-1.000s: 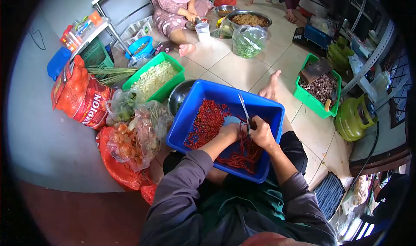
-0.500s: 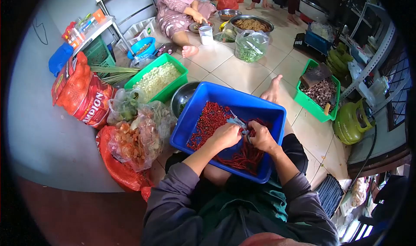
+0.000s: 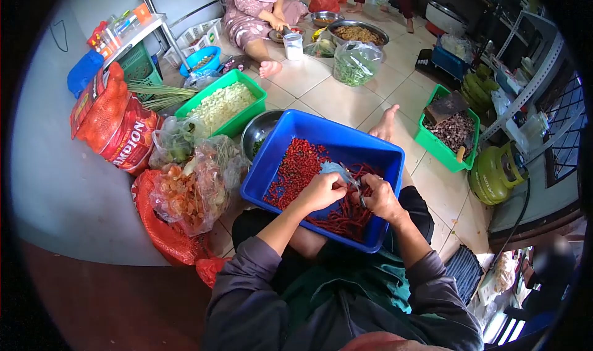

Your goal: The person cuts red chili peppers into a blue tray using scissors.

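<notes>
A blue tub rests on my lap. Small cut red chili pieces lie in its left part, and long whole red chilies lie at its right front. My right hand is wrapped round the handles of the scissors, whose blades point toward my left hand. My left hand is closed over the middle of the tub; what its fingers pinch is too small to make out. Just beyond it lies a pale blue piece.
Left of the tub stand a metal bowl, a green tray of pale pieces, plastic bags and a red sack. A green crate and a gas cylinder are right. A person sits ahead.
The scissors, which pointed up and away a second ago, have swung down between my hands. My left hand has come back from the chilies. The seated person's hands have shifted slightly.
</notes>
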Tool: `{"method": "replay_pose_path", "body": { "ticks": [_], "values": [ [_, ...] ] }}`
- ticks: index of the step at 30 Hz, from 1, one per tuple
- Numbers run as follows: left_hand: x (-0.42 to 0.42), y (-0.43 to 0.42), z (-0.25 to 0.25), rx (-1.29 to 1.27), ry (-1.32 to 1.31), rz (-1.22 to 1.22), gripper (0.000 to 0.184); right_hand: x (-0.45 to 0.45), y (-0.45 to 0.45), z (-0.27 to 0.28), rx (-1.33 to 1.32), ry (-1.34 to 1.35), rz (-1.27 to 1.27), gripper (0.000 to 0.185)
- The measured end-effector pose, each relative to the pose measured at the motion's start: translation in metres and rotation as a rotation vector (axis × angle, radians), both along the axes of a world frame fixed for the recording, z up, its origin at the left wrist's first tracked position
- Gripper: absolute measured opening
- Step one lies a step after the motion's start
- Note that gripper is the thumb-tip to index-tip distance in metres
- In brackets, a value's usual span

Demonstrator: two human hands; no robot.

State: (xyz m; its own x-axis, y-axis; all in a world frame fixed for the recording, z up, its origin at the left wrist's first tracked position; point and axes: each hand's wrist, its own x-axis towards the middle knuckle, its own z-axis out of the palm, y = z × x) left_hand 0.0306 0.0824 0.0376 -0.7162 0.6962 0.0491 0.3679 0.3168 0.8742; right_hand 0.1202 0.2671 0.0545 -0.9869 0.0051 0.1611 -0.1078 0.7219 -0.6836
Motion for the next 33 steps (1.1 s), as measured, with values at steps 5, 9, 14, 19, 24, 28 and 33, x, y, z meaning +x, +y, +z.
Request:
{"method": "replay_pose_path", "body": {
  "ticks": [5,9,14,19,24,28,33],
  "values": [
    [0.001,0.000,0.005,0.182,-0.455,0.009,0.020,-0.003,-0.004,-0.010,-0.028,0.063,-0.008,0.025],
    [0.006,-0.006,0.004,0.417,-0.675,-0.066,0.019,0.000,-0.009,0.001,-0.304,-0.043,-0.071,0.021],
    [0.008,0.005,-0.009,0.441,-0.561,0.030,0.013,-0.003,-0.009,-0.008,-0.449,-0.095,-0.076,0.022],
    [0.013,0.008,-0.006,0.414,-0.427,0.127,0.010,-0.005,-0.014,0.000,-0.511,-0.120,-0.086,0.023],
    [0.012,-0.008,0.012,0.516,-0.606,0.253,0.016,-0.009,-0.023,0.006,-0.665,-0.040,-0.115,0.013],
    [-0.002,-0.025,0.015,0.791,-0.963,0.238,0.015,-0.015,-0.028,0.013,-0.640,0.043,-0.209,0.018],
    [-0.007,-0.032,0.016,0.943,-1.092,0.182,0.017,-0.017,-0.043,0.017,-0.672,-0.011,-0.156,0.019]
  ]
}}
